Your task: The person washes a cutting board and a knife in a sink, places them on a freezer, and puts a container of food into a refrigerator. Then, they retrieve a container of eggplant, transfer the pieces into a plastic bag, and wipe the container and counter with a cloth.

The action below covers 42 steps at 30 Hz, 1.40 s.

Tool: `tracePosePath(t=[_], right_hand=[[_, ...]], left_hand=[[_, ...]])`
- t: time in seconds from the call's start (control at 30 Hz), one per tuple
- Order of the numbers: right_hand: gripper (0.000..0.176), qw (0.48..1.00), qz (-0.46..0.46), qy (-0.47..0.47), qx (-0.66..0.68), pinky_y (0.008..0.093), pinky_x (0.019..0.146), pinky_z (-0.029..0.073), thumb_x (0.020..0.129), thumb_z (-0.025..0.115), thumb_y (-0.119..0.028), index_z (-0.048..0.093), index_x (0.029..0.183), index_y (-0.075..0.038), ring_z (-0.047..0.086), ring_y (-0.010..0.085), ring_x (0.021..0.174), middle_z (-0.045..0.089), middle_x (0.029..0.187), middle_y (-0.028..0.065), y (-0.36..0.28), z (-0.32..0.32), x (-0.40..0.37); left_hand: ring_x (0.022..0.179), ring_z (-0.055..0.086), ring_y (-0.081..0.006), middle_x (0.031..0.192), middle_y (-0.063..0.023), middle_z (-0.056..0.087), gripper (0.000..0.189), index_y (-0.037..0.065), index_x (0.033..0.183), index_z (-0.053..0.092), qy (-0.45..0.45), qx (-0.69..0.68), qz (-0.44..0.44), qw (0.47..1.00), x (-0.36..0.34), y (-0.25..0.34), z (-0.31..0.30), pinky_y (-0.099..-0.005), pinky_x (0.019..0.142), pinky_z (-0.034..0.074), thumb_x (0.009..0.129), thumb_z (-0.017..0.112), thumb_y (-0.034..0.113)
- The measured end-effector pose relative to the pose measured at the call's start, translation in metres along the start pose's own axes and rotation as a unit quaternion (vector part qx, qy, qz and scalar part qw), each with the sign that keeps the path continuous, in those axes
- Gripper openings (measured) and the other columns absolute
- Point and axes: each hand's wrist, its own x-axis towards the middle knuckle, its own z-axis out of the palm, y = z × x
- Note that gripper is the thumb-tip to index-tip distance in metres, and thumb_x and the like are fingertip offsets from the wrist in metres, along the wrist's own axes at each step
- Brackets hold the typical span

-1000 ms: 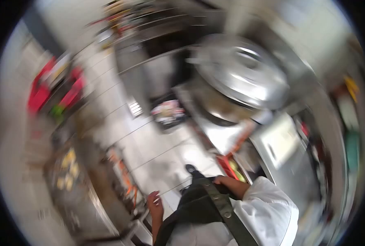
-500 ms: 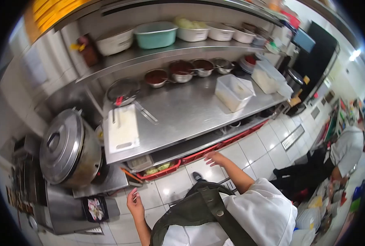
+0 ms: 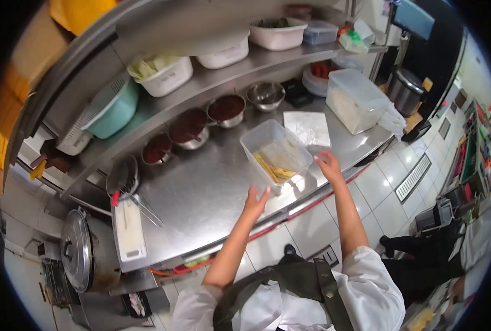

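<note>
A clear plastic container (image 3: 288,142) stands near the front edge of the steel counter (image 3: 201,182), with yellow strips (image 3: 274,169) lying in its bottom. My left hand (image 3: 255,202) is open, fingers apart, just off the container's near left side. On the other side, my right hand (image 3: 328,166) is also open, beside the right corner. Neither hand clearly touches the plastic. Behind the container lies a white sheet or bag (image 3: 311,129).
A larger lidded clear container (image 3: 354,100) sits at the right. Several steel bowls with dark red contents (image 3: 189,128) line the back. Leftward are a white cutting board (image 3: 128,229), tongs (image 3: 149,211) and a big pot (image 3: 80,248). A co-worker (image 3: 438,248) is at the right.
Both hands have come up from below the counter's edge to either side of the clear container. The view has shifted closer to it, so the yellow strips now show inside.
</note>
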Motion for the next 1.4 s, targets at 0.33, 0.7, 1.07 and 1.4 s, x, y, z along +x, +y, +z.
tracePosePath(t=[0.33,0.7,1.07,1.4], right_hand=[[0.041,0.979,-0.151,-0.137,0.028,0.0320,0.089,0.039,0.084,0.046,-0.009,0.041,0.123,0.004,0.055,0.0299,0.102,0.057,0.106,0.0236,-0.040,0.007,-0.058],[0.041,0.971,-0.099,-0.214,0.032,0.0253,0.058,0.043,0.086,0.044,-0.008,0.039,0.125,0.002,0.048,0.0131,0.056,0.056,0.071,0.0159,-0.065,0.021,-0.144],[0.037,0.956,-0.111,-0.270,0.017,0.0293,0.063,0.045,0.086,0.044,-0.009,0.043,0.121,0.004,0.058,0.0194,0.064,0.059,0.078,0.0221,-0.069,0.061,-0.182],[0.046,0.941,-0.312,-0.117,-0.059,0.0321,0.082,0.042,0.070,0.066,-0.008,0.051,0.110,0.005,0.056,0.0255,0.094,0.059,0.099,0.0162,-0.159,0.071,-0.209]], left_hand=[[0.113,0.044,-0.0318,0.133,-0.0210,0.033,0.075,0.010,0.138,0.014,0.029,-0.072,0.047,0.996,-0.027,0.023,0.030,-0.0383,0.086,0.043,0.068,0.035,-0.009],[0.122,0.033,-0.0295,0.132,-0.0207,0.033,0.072,0.006,0.135,0.021,0.082,-0.045,0.110,0.989,-0.098,-0.009,-0.018,-0.0345,0.093,0.039,0.066,0.029,-0.012],[0.106,0.051,-0.0245,0.120,-0.0205,0.046,0.066,-0.001,0.132,0.025,0.173,-0.156,0.114,0.966,-0.146,-0.040,-0.044,-0.0293,0.075,0.050,0.067,0.030,-0.011],[0.104,0.052,-0.0282,0.124,-0.0225,0.043,0.067,0.003,0.134,0.022,0.232,-0.142,0.111,0.956,-0.204,-0.018,-0.062,-0.0318,0.080,0.049,0.070,0.032,-0.011]])
